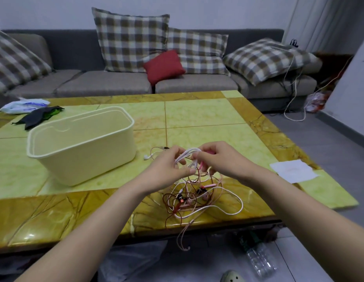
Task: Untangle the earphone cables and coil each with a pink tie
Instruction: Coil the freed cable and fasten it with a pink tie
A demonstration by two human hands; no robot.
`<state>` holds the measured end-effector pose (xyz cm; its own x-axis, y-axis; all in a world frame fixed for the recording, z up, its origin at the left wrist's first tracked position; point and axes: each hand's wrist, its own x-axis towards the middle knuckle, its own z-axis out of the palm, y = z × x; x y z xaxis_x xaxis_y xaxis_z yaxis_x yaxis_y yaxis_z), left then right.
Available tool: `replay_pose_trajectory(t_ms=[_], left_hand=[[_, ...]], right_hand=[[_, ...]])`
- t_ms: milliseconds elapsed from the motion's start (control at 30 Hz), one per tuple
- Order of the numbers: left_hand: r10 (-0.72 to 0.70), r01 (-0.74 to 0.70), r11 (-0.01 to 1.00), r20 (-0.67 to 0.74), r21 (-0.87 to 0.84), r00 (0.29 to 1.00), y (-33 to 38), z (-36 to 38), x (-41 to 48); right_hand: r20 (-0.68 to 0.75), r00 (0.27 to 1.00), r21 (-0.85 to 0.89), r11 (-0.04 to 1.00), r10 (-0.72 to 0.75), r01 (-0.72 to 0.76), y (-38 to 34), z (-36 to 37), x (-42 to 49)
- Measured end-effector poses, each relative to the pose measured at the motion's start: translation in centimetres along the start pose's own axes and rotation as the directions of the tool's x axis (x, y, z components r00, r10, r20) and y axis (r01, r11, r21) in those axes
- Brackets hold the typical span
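The left hand [168, 167] is raised just above the table, its fingers pinched around a small bundle of white earphone cable [187, 156] gathered into several parallel loops. The right hand [218, 159] meets it from the other side, fingers curled closed on the same bundle and on a pink tie [201, 165], one end of which shows below the fingers and another bit of pink behind the knuckles; whether the tie is already wrapped around the loops cannot be told. From the bundle, strands drop to a tangled heap of earphone cables [199, 198] lying on the near edge of the marble-patterned table [197, 115], white, pale pink and dark red-brown wires crossing one another with earbuds and plugs among them. One pink strand [184, 235] hangs over the table edge toward the floor. Behind the left hand a white earbud [146, 157] on its thin wire rests on the tabletop, just beside a cream plastic bin [83, 143] that stands open-topped to the left. A white sheet of paper [293, 170] lies near the table's right edge. At the far left corner sit a dark cloth [39, 117] and a white plastic bag [24, 104]. Beyond the table is a grey sofa [107, 84] with checked cushions [132, 39] and a small red cushion [163, 66].
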<state>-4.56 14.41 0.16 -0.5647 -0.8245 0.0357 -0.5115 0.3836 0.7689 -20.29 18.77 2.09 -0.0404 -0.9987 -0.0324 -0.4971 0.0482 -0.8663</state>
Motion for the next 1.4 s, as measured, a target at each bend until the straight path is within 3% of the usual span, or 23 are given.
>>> replay_pose_trajectory(t_ms=[133,433,600,700,867,1033,1233,1400], left_hand=[[0.029,-0.027,0.999,-0.034,0.046,0.999,0.1,1.3,0.1],[-0.003,0.006,1.0,0.125,-0.028,0.992,-0.1,2.3,-0.5],[-0.06,0.133,0.954,0.265,-0.267,0.962,-0.7,1.8,-0.9],[-0.059,0.139,0.939,0.25,-0.316,0.966,-0.6,1.6,-1.1],[-0.122,0.164,0.957,0.185,-0.237,0.975,-1.2,1.9,-0.9],[-0.269,0.275,0.876,0.071,-0.396,0.961,-2.3,2.0,-0.9],[-0.245,0.234,0.855,0.037,-0.463,0.969,-1.2,2.7,-0.9],[-0.218,0.209,0.875,0.03,-0.436,0.975,0.0,3.6,-0.7]], right_hand=[[-0.02,0.998,0.131,0.99,0.056,-0.053,0.4,0.2,0.1],[0.052,0.99,0.29,0.947,0.128,-0.137,1.3,1.0,-0.3],[0.106,0.989,0.275,0.953,0.101,-0.127,0.9,0.8,-0.7],[0.133,0.986,0.234,0.964,0.097,-0.127,0.6,0.6,-0.8],[0.113,0.991,0.159,0.983,0.078,-0.095,0.4,0.4,-1.1],[-0.019,1.0,0.076,0.997,0.019,-0.017,1.0,-0.1,-1.3],[0.003,1.0,-0.022,1.0,-0.014,0.014,1.8,0.6,-1.4],[-0.066,0.997,0.017,0.999,-0.04,0.042,2.0,1.6,-1.7]])
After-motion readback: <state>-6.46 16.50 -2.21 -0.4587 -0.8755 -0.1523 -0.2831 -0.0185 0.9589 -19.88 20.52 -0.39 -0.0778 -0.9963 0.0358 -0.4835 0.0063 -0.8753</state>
